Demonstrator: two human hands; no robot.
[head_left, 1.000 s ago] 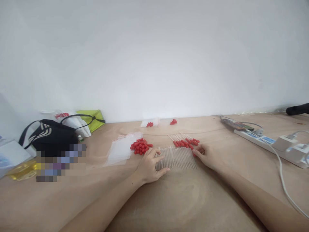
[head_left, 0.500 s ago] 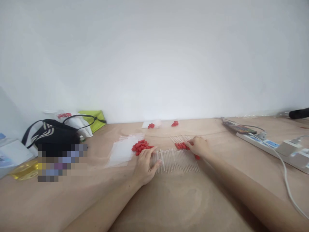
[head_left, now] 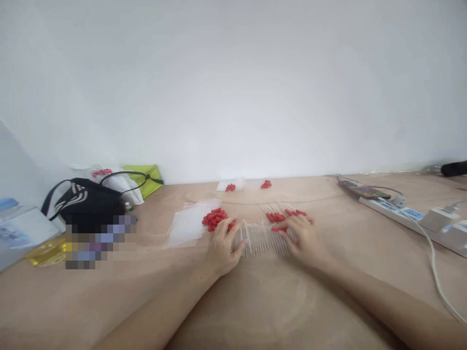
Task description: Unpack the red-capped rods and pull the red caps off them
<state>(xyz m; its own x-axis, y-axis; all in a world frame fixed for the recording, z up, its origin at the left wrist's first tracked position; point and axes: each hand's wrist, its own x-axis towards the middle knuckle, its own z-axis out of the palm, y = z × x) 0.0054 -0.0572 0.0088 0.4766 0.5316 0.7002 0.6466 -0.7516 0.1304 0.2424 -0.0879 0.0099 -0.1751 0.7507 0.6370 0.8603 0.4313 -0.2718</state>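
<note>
A row of several thin clear tubes (head_left: pixel 260 238) lies side by side on the wooden table (head_left: pixel 255 301). My left hand (head_left: pixel 223 245) rests against the row's left end, fingers slightly curved and apart, holding nothing. My right hand (head_left: pixel 304 238) lies flat over the row's right part with its fingers stretched out. A red-capped tube (head_left: pixel 279 229) lies at its fingertips. A pile of loose red caps (head_left: pixel 215 218) sits just beyond my left hand. Several tubes with red caps (head_left: pixel 286 213) lie beyond the row.
Clear zip bags (head_left: pixel 188 226) lie left of the red pile. A black bag (head_left: pixel 85 204), a green pouch (head_left: pixel 144 175) and a bottle of yellow liquid (head_left: pixel 22 236) stand at the left. A power strip (head_left: pixel 408 214) with plugs and a white cable (head_left: pixel 436 272) runs along the right.
My right hand came back from the red-capped tubes and now lies flat on the row's right part. My left hand stayed at the row's left end.
</note>
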